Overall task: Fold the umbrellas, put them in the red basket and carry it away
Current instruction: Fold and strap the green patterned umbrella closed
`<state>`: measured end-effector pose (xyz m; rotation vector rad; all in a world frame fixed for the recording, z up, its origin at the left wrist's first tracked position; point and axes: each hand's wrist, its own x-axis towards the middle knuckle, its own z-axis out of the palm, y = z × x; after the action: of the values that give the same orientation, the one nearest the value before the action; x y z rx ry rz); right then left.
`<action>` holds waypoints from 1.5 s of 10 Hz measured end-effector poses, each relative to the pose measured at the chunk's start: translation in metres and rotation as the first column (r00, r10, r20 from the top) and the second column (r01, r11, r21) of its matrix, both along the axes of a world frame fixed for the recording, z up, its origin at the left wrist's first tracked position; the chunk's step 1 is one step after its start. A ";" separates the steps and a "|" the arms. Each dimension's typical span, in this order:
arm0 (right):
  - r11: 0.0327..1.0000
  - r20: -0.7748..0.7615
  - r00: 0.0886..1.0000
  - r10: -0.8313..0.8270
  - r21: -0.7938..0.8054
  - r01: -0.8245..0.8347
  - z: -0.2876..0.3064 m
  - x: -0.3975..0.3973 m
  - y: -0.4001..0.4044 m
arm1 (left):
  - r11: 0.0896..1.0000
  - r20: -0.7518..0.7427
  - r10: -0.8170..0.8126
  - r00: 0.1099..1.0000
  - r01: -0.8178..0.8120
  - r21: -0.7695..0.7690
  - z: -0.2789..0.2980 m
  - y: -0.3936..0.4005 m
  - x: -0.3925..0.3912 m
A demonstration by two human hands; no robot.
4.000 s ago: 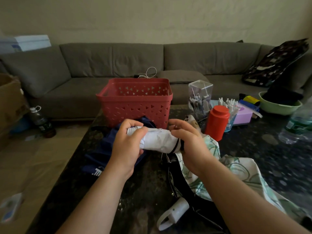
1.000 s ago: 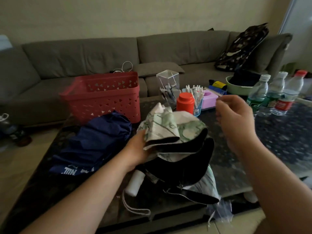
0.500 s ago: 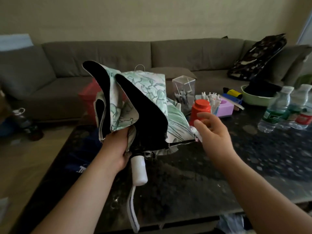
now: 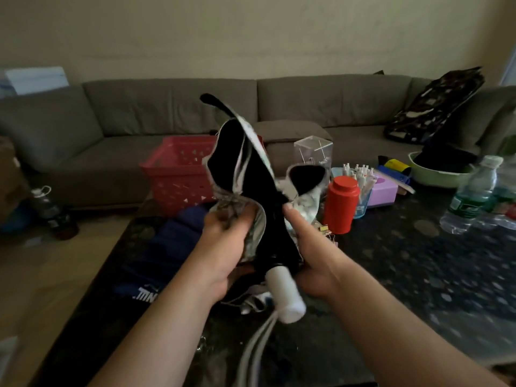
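The person holds a floppy umbrella [image 4: 251, 174] up in the middle of the frame, above the dark table [image 4: 418, 275]. Its long way runs from the white handle [image 4: 284, 294] at the bottom, which points down toward the camera, up to the black tip near the top middle. It leans a little to the left as it goes up.

The left hand [image 4: 226, 247] has its fingers curled round a bunch of the cloth and thin ribs on the left side. The right hand [image 4: 310, 247] is curled round the lower part on the right side, thumb pointing up along the black cloth. Both hands sit just above the handle, close together, with the cloth between them.

Loose flaps stick out up and to the right of the hands. I think the next job is to wrap those flaps round the stick, and the right hand is nearer to them.

The red basket [image 4: 178, 174] stands on the table behind the umbrella, a bit left of middle. A blue umbrella [image 4: 167, 247] lies on the table in front of the basket, lower left of the hands. I cannot tell if that one is fully folded.
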<state>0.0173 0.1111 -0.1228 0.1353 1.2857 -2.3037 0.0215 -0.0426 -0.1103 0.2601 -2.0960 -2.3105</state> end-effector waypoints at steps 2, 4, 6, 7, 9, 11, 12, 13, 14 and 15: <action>0.988 0.104 0.991 -0.085 -0.117 0.097 0.000 -0.002 0.014 | 0.908 -0.059 -0.416 0.907 0.412 -0.077 0.019 0.003 0.026; 0.936 0.184 0.942 -0.282 -0.162 0.312 0.008 -0.003 0.037 | 0.995 -0.285 -0.100 0.953 0.103 -0.005 0.036 -0.016 0.020; 0.841 0.229 0.918 -0.323 -0.376 0.389 0.009 -0.003 0.052 | 0.987 -0.366 0.158 0.917 -0.141 0.073 0.033 -0.033 0.011; 0.817 0.218 0.926 -0.309 -0.436 0.376 0.014 0.000 0.055 | 0.986 -0.382 0.125 0.915 -0.158 -0.056 0.016 -0.028 0.012; 0.849 0.153 0.925 -0.349 -0.367 0.381 0.027 0.002 0.054 | 0.964 -0.542 -0.021 0.840 -0.127 -0.234 0.009 -0.014 0.035; 0.158 -0.722 0.575 0.386 0.666 0.729 0.040 -0.001 0.050 | 0.822 -0.926 -0.192 0.327 -0.462 -0.333 0.059 -0.020 0.086; -0.075 -0.545 0.648 0.532 0.732 0.678 0.045 0.006 0.038 | 0.780 -0.868 -0.348 0.353 -0.404 -0.477 0.068 -0.013 0.116; -0.148 -0.451 0.672 0.587 0.756 0.637 0.045 0.017 0.029 | 0.725 -0.806 -0.443 0.394 -0.372 -0.580 0.063 0.011 0.110; -0.020 -0.589 0.595 0.547 0.702 0.712 0.032 0.021 0.025 | 0.761 -0.502 -0.360 0.787 -0.064 -0.646 0.049 0.025 0.086; 0.006 -0.667 0.515 0.538 0.614 0.789 0.017 0.021 0.017 | 0.878 -0.172 -0.265 0.949 0.164 -0.449 0.027 0.024 0.062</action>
<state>0.0386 0.1281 -0.1060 -0.5528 3.5105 -0.6254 0.0833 -0.0184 -0.0833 -0.2501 -2.5321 -1.7804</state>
